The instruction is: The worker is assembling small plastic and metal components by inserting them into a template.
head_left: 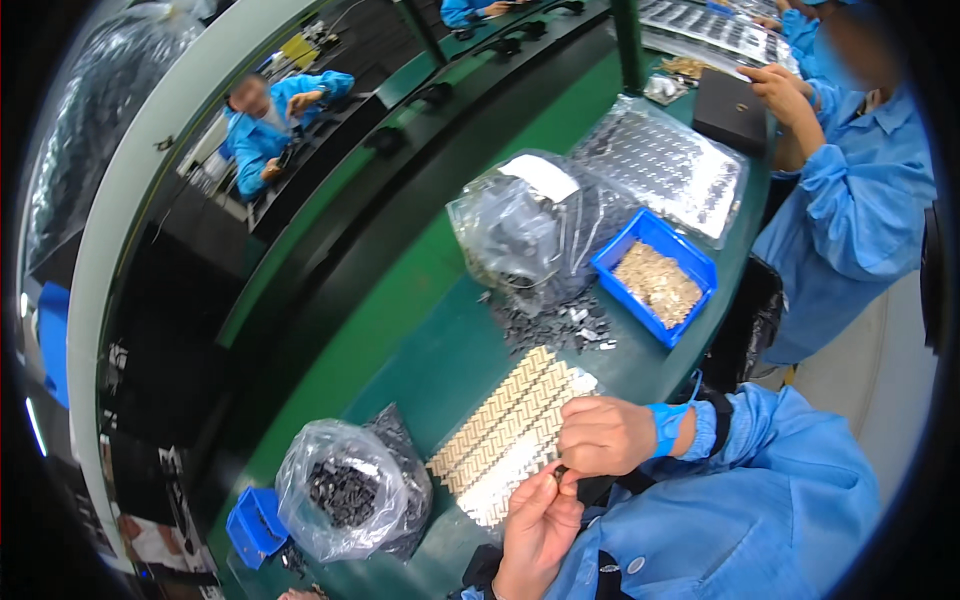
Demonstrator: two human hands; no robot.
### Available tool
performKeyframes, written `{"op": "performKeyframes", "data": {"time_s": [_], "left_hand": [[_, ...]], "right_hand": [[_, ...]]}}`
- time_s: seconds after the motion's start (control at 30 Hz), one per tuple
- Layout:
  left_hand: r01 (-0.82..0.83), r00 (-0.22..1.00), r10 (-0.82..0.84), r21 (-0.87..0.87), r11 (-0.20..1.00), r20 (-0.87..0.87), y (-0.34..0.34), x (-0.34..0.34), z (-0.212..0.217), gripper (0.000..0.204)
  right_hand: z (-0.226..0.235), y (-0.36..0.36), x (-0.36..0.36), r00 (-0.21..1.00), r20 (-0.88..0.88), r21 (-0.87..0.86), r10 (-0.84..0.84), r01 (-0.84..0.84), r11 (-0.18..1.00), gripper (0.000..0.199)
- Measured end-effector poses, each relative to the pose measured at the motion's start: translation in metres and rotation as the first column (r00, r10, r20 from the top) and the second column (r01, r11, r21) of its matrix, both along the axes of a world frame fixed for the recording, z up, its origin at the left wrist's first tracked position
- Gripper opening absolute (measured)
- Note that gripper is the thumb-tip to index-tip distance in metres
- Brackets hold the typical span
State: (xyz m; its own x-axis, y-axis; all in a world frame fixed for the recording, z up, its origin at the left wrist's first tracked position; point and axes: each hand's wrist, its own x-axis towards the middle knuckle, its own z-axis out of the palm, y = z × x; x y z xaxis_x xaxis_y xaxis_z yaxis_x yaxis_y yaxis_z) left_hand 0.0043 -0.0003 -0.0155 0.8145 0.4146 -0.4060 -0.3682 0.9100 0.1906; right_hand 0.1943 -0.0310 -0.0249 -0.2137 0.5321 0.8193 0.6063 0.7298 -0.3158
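Observation:
My left hand [541, 522] is closed in a pinch, thumb and forefinger pressed together, just below my right hand [604, 436]. The fingers of my right hand are curled, and their tips meet those of the left. Between the fingertips is a small dark piece [560, 473], too small to name. A blue band circles my right wrist. Beside both hands lies a clear plastic tray [487, 497], with rows of small gold-coloured parts [510, 407] set in it. Beyond the tray is a loose heap of small black parts [560, 324].
A blue bin [700, 270] holds small gold-coloured parts. Clear bags of black parts stand at the far side [515, 225] and at the left [345, 485], near a small blue bin [252, 530]. Another clear tray [665, 165] lies farther off. A co-worker [840, 220] is at the right.

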Motion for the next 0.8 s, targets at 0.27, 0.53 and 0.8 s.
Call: {"op": "performKeyframes", "data": {"time_s": [0.27, 0.53, 0.8], "left_hand": [[0.029, 0.998, -0.014, 0.267, 0.963, -0.061, -0.003, -0.008, -0.001, 0.025], [-0.094, 0.987, 0.145, 0.47, 0.878, -0.073, 0.008, -0.035, 0.027, 0.024], [0.069, 0.512, 0.856, 0.99, -0.121, 0.069, 0.04, -0.093, 0.093, 0.023]], "right_hand": [[0.026, -0.007, -0.001, 0.996, 0.049, -0.206, 0.078, -0.066, 0.976, 0.023], [0.034, -0.01, -0.001, 0.98, -0.103, -0.334, 0.17, -0.195, 0.922, 0.022], [0.036, -0.024, 0.014, 0.997, -0.073, -0.315, 0.009, -0.032, 0.949, 0.02]]}}
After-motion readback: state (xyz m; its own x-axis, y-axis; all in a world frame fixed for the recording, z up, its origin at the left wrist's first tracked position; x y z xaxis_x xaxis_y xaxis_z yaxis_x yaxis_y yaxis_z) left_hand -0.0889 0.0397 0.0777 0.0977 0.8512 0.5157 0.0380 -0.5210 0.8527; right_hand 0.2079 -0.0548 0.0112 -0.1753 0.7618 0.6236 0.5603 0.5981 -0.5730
